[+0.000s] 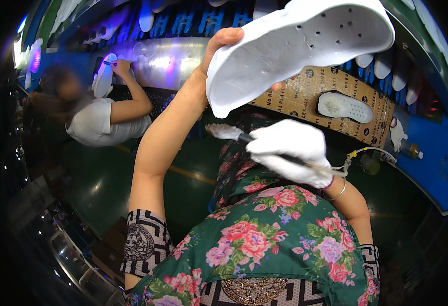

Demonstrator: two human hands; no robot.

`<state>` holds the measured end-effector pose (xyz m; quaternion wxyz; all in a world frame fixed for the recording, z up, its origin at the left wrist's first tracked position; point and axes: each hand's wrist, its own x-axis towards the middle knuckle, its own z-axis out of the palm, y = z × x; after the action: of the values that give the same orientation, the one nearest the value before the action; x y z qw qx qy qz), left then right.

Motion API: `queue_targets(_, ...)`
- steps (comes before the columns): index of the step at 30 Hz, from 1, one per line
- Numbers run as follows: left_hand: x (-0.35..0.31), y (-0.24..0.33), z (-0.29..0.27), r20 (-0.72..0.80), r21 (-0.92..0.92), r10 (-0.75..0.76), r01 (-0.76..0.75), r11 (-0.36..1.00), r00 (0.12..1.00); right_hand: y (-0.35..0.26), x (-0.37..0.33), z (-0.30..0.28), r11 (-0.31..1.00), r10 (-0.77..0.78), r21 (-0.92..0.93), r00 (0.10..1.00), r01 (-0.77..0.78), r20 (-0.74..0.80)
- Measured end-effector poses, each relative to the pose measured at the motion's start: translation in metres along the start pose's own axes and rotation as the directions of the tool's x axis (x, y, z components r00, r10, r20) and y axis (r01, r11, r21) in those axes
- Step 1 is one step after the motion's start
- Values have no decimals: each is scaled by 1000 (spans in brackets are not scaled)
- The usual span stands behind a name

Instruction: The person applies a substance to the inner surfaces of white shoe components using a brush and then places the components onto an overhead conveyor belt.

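White, the perforated shoe sole (pixel 280 64) is gripped by the left hand (pixel 217 48) — below that hand, the gloved right hand (pixel 291 150) clasps a brush (pixel 226 132).

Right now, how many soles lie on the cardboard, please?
1: a black-edged sole, on the right of the cardboard. The white sole in the left hand may hide others.
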<state>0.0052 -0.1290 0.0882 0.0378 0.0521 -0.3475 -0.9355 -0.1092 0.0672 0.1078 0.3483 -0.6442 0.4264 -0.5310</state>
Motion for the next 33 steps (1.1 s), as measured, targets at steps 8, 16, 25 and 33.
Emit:
queue_targets(8, -2, -4, -13, 111, -223, 159, -132, 966, 981, 5, 4, 18, 962, -96, -263, 994, 78, -57)
queue_targets(16, -8, -14, -28, 24, -286, 303, -284, 915, 953, 9, 11, 11, 977, 212, 67, 967, -205, -143)
queue_targets(25, -49, -73, -1, -318, -322, 193, -298, 899, 928, 21, 50, -36, 881, -95, -464, 929, -89, -358)
queue_targets(33, -66, -52, 5, -254, -197, 339, -391, 899, 906, 11, 37, -30, 998, 51, 44, 982, -43, -181)
